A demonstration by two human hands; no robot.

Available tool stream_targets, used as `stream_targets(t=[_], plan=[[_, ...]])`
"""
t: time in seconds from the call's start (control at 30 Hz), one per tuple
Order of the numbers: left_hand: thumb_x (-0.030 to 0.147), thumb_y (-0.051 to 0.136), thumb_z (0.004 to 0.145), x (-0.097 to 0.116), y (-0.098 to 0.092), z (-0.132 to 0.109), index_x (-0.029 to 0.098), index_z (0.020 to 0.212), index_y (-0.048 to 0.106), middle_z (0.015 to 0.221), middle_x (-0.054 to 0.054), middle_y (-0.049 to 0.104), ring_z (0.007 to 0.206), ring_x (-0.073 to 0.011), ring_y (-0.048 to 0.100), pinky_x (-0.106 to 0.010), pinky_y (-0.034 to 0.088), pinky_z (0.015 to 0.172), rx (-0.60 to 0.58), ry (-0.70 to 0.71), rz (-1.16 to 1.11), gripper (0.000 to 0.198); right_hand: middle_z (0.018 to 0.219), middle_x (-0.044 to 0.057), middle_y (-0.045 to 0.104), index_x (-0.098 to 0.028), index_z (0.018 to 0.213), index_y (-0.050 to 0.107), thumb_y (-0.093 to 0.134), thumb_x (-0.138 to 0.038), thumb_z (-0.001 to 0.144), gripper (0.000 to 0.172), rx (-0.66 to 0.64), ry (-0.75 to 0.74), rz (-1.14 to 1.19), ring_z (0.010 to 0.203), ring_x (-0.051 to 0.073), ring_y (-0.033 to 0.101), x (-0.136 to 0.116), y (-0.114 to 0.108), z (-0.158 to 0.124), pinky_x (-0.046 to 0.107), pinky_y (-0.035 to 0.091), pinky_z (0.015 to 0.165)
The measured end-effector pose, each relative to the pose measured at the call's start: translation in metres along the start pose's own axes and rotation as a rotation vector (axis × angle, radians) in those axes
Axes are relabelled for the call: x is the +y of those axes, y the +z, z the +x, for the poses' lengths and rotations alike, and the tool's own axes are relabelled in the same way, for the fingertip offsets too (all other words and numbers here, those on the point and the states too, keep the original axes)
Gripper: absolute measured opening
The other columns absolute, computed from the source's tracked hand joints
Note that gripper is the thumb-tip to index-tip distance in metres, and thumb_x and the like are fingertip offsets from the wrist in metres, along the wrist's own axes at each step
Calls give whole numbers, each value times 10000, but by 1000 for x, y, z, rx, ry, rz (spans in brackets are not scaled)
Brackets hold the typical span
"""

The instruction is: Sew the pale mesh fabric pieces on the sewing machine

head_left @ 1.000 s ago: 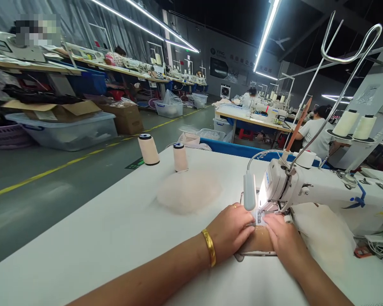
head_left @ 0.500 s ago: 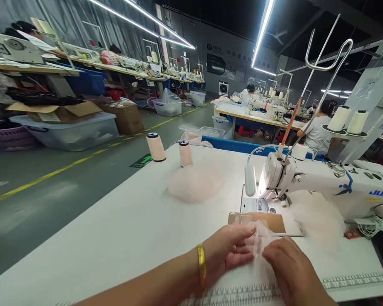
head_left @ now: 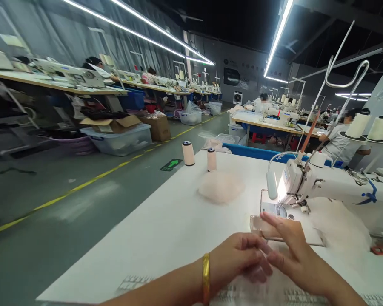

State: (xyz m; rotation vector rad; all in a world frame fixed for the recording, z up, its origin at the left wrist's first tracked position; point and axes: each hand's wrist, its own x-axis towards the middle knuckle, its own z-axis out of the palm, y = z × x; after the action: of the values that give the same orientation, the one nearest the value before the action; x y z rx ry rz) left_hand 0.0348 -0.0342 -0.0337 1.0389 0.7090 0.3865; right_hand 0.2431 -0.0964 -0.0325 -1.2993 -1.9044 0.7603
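My left hand [head_left: 244, 257], with a gold bangle [head_left: 206, 272] on its wrist, has its fingers curled round a piece of sheer pale fabric [head_left: 250, 293] that hangs below them, partly blurred. Close against it is my right hand [head_left: 295, 255], its index finger stretched forward and its thumb near the left fingertips. Just beyond the hands lies a brown card-like plate [head_left: 257, 225], partly hidden by the right fingers. Behind it stands the white sewing machine [head_left: 332, 182] with its lamp lit.
A heap of sheer pale fabric [head_left: 221, 187] lies on the white table [head_left: 166, 242], near two peach thread cones [head_left: 188, 154]. More sheer fabric [head_left: 341, 225] rests beside the machine. A printed ruler [head_left: 135, 281] runs along the front edge. Co-workers sit at machines farther off.
The view has swung left. My left hand has turned over and its fingers have curled in. My right hand has moved forward, its fingers stretched out over the brown plate.
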Motion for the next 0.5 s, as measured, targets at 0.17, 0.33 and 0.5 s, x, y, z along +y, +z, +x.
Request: stream_targets(t=[0.17,0.33,0.5], plan=[[419,715,740,30,-31,-27,173,864,734,613,6,680,548,-133,586,-255,465,589,-37,99,241,276,1019,53,757,-239,1117,731,887,-592,750,533,-453,194,641,995,261,716,14,19,53,357,564,852],[409,716,721,67,-96,-30,168,917,729,660,1,698,519,-116,548,-255,425,574,155,224,371,311,710,-1,674,-197,798,657,930,-511,701,428,-305,257,811,675,157,634,16,34,106,262,482,630],[406,657,743,85,-140,-4,176,894,654,727,7,667,518,-90,483,-229,340,530,461,403,298,275,948,37,705,-223,851,635,838,-629,768,462,-73,158,804,1015,243,696,9,50,165,331,535,799]])
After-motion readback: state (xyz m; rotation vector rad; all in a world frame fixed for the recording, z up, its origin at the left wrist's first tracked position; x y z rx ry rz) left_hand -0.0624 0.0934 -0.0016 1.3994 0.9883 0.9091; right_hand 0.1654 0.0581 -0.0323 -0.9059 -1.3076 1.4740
